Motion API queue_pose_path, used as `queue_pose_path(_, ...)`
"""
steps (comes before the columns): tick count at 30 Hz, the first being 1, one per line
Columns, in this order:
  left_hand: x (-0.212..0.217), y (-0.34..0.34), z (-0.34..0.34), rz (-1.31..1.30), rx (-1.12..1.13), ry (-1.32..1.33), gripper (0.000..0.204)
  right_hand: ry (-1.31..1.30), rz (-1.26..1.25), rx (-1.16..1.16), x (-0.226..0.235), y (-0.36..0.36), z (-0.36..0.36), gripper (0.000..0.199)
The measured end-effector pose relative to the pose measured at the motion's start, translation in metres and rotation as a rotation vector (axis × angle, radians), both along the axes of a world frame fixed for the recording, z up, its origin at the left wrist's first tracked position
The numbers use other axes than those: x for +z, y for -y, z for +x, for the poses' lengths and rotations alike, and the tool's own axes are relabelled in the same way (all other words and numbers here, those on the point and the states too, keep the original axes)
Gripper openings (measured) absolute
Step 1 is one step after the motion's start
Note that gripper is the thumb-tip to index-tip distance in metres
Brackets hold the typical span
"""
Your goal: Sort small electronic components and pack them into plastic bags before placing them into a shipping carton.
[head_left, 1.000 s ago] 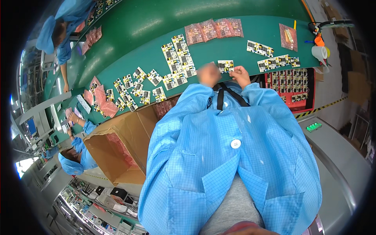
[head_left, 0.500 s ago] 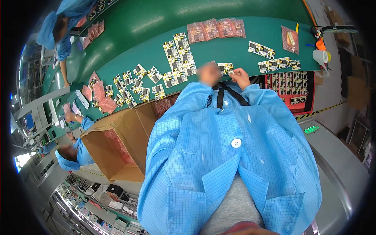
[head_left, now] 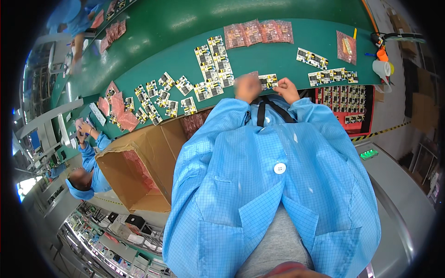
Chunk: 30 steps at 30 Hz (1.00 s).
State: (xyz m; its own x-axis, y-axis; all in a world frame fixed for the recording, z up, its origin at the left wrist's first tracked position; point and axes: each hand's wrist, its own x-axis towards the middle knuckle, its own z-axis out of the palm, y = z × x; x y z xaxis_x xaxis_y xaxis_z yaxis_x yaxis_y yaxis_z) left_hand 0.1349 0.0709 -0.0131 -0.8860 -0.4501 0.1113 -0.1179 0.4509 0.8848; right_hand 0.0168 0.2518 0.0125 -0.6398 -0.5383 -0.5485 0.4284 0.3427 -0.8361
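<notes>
My two hands meet at the near edge of the green table (head_left: 176,55), just beyond my blue coat. A small circuit board (head_left: 268,81) with yellow and black parts lies between them. My right hand (head_left: 287,89) is curled with its fingertips on the board's right edge. To the board's left is my left hand (head_left: 248,88), blurred by motion and bunched, over a bit of pink bag (head_left: 253,73). Whether it grips anything is unclear.
Rows of similar boards (head_left: 214,65) and pink bags (head_left: 258,32) cover the table. A red tray (head_left: 347,99) of boards sits at my right, an open cardboard box (head_left: 139,167) at my left. Co-workers in blue work at the lower left (head_left: 88,178) and upper left (head_left: 76,18).
My left hand keeps shifting beside the board, staying blurred. My right hand stays on the board. The view has tilted slightly, and the co-worker at upper left has moved.
</notes>
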Motion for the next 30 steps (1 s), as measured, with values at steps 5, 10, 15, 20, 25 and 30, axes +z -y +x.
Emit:
queue_pose_path(5,0.014,-0.001,-0.001,-0.004,-0.019,-0.039,0.008,0.023,0.032,-0.026,0.004,0.001,-0.003,0.023)
queue_pose_path(10,0.020,-0.002,-0.003,-0.033,-0.017,-0.069,0.008,0.010,-0.066,0.036,0.005,0.002,-0.005,0.020)
queue_pose_path(15,0.034,-0.004,-0.006,-0.149,-0.065,-0.113,0.012,0.051,0.067,-0.048,0.005,0.002,-0.014,0.021)
queue_pose_path(20,0.039,-0.006,-0.009,-0.159,-0.101,-0.091,0.011,0.096,0.146,-0.027,0.006,0.007,-0.014,0.028)
queue_pose_path(25,0.037,-0.006,-0.010,-0.132,-0.037,-0.091,0.011,-0.051,-0.033,0.054,0.005,0.010,-0.007,0.030)
queue_pose_path(30,0.047,-0.009,-0.015,-0.155,-0.035,-0.102,0.010,0.130,0.280,-0.023,0.021,0.018,-0.017,0.027)
